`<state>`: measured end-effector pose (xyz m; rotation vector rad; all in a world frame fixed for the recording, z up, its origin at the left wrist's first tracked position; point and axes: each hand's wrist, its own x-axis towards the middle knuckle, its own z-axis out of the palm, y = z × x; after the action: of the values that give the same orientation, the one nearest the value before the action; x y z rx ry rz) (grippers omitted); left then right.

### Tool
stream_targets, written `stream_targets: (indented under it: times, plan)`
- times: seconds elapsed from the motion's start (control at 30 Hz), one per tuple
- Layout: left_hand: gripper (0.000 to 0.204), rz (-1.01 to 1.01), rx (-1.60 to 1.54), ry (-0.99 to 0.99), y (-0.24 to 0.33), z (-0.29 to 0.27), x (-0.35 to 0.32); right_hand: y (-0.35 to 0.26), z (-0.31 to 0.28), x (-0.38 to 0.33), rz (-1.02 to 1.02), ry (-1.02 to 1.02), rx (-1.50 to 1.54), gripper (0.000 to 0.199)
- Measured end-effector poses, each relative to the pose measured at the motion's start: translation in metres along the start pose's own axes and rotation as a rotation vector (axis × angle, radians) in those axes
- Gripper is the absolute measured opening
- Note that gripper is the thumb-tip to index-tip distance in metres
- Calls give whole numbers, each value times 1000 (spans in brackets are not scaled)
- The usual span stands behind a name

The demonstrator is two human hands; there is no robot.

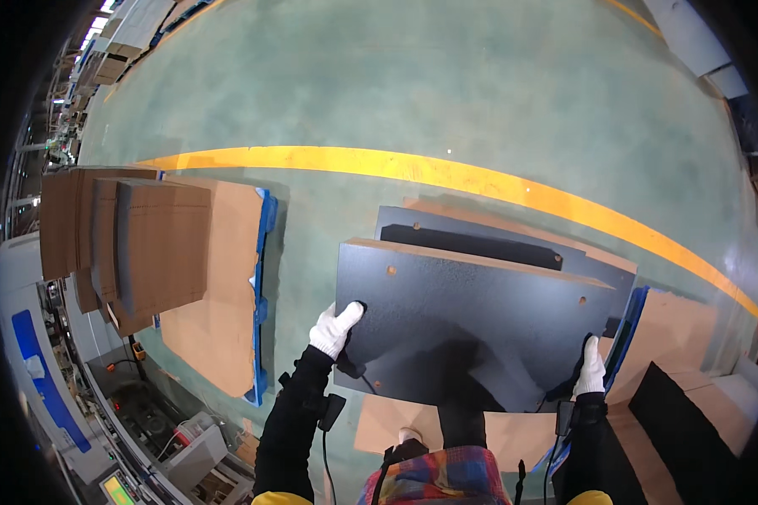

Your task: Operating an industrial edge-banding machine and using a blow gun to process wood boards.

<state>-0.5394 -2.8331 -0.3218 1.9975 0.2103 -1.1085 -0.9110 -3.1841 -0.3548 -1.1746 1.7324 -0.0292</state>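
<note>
Item, one dark grey board [472, 307]: a flat rectangular panel, held in front of you above the floor, its broad face turned up towards you and its long upper edge showing a brown core. Small holes sit near its corners. It lies between your two hands, spanning the gap from one to the other.

Item, your left hand [335, 328], white-gloved: clamped on the board's left short edge, about midway along, thumb over the face, fingers mostly hidden behind.

Item, your right hand [591, 369], white-gloved: closed on the right short edge, nearer the lower corner; its far fingers are hidden.

Item, a second grey board [606, 278]: just beyond the held one and partly covered by it, a brown sheet edge showing past it. Whether the two boards touch, you cannot tell from here.

Containers and carriers. To your left, a blue pallet [267, 215], bearing a flat cardboard sheet [219, 320]; upon its far left part, a stack of brown cardboard pieces [164, 244]. To your right, another blue pallet [630, 337], only its edge visible beside the boards; near it, a black-faced panel [686, 412]. At the far upper left, brown cartons [109, 67], contents not visible.
</note>
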Motion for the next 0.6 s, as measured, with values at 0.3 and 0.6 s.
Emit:
stream_targets:
  times: [0.3, 0.6]
  plan:
    - [74, 5, -45, -62, 0, 17, 77, 4, 27, 52, 35, 30, 131, 83]
    - [70, -43, 2, -69, 9, 24, 93, -2, 32, 62, 56, 56, 74, 79]
